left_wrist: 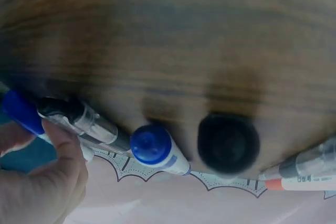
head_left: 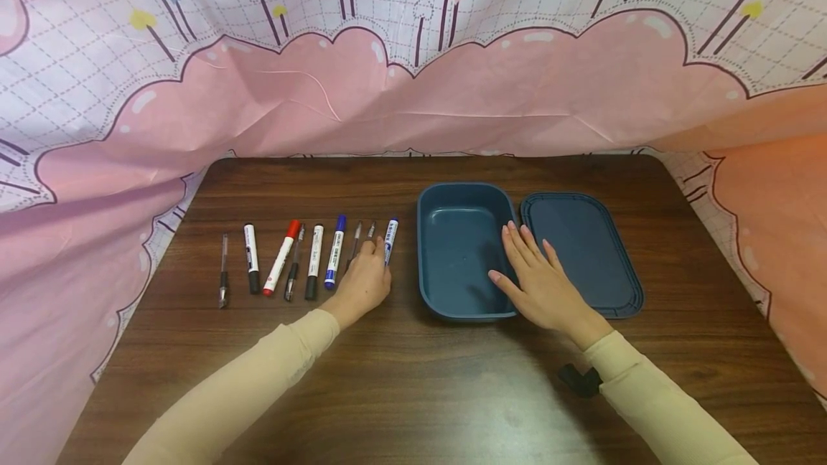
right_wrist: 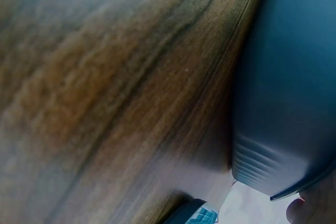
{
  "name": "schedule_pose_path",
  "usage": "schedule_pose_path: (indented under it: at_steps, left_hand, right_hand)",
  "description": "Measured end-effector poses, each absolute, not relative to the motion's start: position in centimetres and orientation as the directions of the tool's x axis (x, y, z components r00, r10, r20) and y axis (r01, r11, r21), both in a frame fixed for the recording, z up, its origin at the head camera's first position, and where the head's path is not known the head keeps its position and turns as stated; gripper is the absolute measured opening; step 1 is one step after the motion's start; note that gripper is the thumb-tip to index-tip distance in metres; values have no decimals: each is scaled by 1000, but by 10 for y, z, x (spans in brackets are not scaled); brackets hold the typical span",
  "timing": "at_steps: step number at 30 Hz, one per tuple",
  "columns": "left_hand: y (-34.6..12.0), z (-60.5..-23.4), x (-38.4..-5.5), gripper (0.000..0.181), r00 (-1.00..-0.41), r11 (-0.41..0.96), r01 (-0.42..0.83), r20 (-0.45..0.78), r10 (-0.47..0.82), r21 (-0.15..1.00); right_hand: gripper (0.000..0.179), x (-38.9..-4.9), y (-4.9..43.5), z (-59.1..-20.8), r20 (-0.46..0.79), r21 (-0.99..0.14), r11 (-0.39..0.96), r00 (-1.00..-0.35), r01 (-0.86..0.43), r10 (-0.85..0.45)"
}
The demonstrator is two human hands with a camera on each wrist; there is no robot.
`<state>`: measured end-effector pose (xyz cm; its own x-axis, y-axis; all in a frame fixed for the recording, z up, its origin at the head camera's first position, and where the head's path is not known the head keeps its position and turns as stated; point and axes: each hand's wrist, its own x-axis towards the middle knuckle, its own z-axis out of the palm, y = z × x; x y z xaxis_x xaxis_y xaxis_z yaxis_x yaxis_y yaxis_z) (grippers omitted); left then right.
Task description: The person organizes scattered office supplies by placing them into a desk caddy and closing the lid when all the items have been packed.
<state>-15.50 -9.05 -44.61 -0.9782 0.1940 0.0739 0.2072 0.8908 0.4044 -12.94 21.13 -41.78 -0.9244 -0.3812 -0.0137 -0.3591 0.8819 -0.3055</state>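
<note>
Pinching one blue-and-white marker (head_left: pixel 390 237) in my left hand (head_left: pixel 363 284), I rest my right hand (head_left: pixel 541 291), fingers straight, on the rim of one smooth, rounded plastic box (head_left: pixel 461 275). Four more markers (head_left: pixel 334 253) and four clear pens (head_left: pixel 223 282) lie to the left on the wood-grained table (head_left: pixel 452 393), one flat lid (head_left: pixel 584 257) to the right. Behind hangs creased, printed cloth (head_left: pixel 413 110).

The head camera looks down from up high; close in, left wrist shares its pens (left_wrist: pixel 159 148), right its box (right_wrist: pixel 286 87).
</note>
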Motion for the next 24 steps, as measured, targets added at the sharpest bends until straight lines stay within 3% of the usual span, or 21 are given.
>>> schedule_pose_path:
  at_steps: [20, 24]
  left_hand:
    - [-84, -412, -158, 47, -932, 781, 320, 326, 159, 536]
    - [-81, -400, -159, 48, -937, 759, 311, 318, 145, 572]
  right_hand:
    - [79, -130, 210, -419, -24, -285, 894, -930, -345, -367]
    - [79, -130, 210, -419, -30, -290, 894, -930, -342, -366]
